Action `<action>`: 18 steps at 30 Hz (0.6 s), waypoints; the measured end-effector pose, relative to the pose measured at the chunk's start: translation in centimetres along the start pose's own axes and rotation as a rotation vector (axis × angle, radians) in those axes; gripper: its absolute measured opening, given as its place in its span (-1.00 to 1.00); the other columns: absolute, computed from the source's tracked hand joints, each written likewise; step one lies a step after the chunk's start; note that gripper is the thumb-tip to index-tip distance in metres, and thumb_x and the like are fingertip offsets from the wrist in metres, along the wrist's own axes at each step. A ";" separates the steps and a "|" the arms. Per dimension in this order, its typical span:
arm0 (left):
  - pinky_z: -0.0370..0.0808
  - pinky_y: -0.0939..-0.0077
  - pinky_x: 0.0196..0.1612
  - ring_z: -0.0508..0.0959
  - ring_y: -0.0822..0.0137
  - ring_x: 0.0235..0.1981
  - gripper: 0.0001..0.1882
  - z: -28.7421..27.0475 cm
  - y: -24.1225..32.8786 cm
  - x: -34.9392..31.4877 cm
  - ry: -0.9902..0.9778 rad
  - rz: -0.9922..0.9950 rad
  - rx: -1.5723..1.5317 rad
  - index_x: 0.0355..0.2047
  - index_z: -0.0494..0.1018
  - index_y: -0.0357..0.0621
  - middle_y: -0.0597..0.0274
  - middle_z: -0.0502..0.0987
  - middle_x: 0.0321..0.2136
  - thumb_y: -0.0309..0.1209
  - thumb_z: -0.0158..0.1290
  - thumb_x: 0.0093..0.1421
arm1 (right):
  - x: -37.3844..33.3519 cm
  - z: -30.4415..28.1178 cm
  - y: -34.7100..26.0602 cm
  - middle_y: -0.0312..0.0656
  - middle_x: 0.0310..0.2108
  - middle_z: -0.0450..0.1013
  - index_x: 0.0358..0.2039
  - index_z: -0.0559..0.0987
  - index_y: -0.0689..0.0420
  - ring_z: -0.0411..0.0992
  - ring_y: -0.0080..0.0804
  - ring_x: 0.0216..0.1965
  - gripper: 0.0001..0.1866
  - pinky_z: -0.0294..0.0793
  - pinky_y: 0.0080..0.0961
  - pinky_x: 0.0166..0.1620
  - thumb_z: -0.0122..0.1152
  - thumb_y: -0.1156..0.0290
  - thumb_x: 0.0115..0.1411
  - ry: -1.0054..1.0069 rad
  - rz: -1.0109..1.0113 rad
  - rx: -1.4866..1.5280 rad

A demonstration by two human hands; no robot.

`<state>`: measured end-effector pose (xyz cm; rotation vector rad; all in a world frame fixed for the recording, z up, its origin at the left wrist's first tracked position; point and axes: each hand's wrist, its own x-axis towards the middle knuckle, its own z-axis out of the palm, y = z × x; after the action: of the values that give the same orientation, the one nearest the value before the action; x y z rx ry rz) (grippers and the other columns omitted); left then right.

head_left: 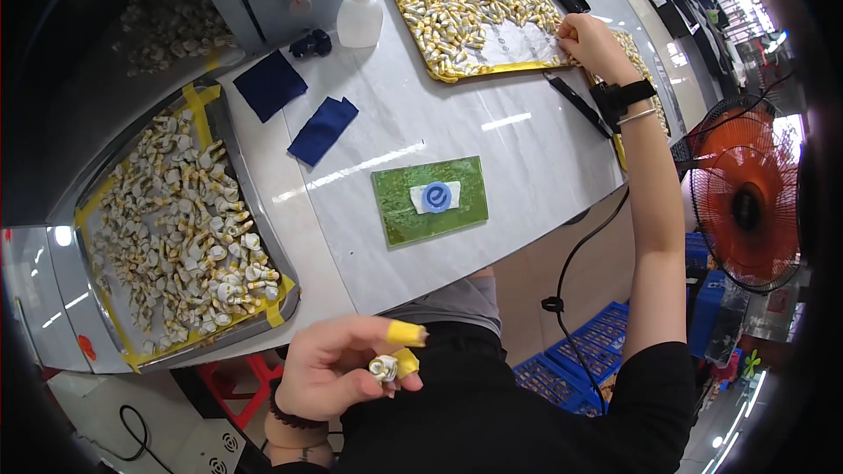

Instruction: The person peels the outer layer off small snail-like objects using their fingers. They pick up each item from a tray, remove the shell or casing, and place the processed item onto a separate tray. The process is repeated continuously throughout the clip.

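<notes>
small metal part (pixel 384 368) pinched in left hand (pixel 338 369), right hand (pixel 593 44) at tray (pixel 439 70)

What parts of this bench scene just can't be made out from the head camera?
- Right hand: its fingertips curl under at the far tray, so any part it holds is hidden.
- Left hand: the small metal part is too tiny for detail.
- Second right-side tray: mostly behind the forearm.
</notes>
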<state>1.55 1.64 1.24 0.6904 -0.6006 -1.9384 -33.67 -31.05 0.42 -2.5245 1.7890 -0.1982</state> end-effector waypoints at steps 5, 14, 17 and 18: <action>0.51 0.57 -0.41 0.58 0.30 -0.46 -0.43 -0.7 -0.7 0.1 0.066 -0.020 -0.091 -0.28 0.42 -0.39 0.00 0.53 -0.40 -0.07 0.25 -0.02 | -0.5 -0.1 -0.1 0.01 -0.45 0.47 -0.44 0.49 0.27 0.44 -0.05 -0.35 -0.91 0.43 -0.32 -0.25 0.13 0.52 0.04 0.110 -0.154 -0.086; 0.52 0.60 -0.49 0.58 0.28 -0.48 -0.46 -1.7 -1.0 0.9 0.034 0.081 -0.186 -0.34 0.44 -0.39 -0.07 0.53 -0.44 -0.12 0.31 -0.08 | -10.3 -3.4 -14.8 -0.16 -0.50 0.45 -0.29 0.53 0.17 0.42 -0.29 -0.47 -0.81 0.43 -0.53 -0.40 0.11 0.64 0.05 -0.014 -0.377 0.510; 0.52 0.61 -0.48 0.58 0.30 -0.48 -0.43 -1.3 -0.8 1.2 0.116 0.041 -0.183 -0.29 0.43 -0.40 -0.06 0.55 -0.44 -0.10 0.29 -0.06 | -12.3 -1.5 -16.7 -0.20 -0.44 0.45 -0.25 0.54 0.20 0.44 -0.30 -0.44 -0.71 0.46 -0.50 -0.38 0.15 0.62 -0.06 -0.051 -0.642 0.449; 0.52 0.61 -0.47 0.58 0.31 -0.47 -0.42 -1.4 -0.9 1.4 0.105 0.043 -0.167 -0.27 0.42 -0.41 -0.05 0.55 -0.44 -0.08 0.28 -0.05 | -12.6 -1.2 -17.2 -0.19 -0.44 0.46 -0.25 0.55 0.21 0.44 -0.29 -0.45 -0.71 0.46 -0.49 -0.39 0.16 0.63 -0.07 -0.051 -0.647 0.439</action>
<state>1.44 0.59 -0.67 0.6638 -0.3806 -1.8753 -21.82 -13.41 2.49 -2.6219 0.7379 -0.4744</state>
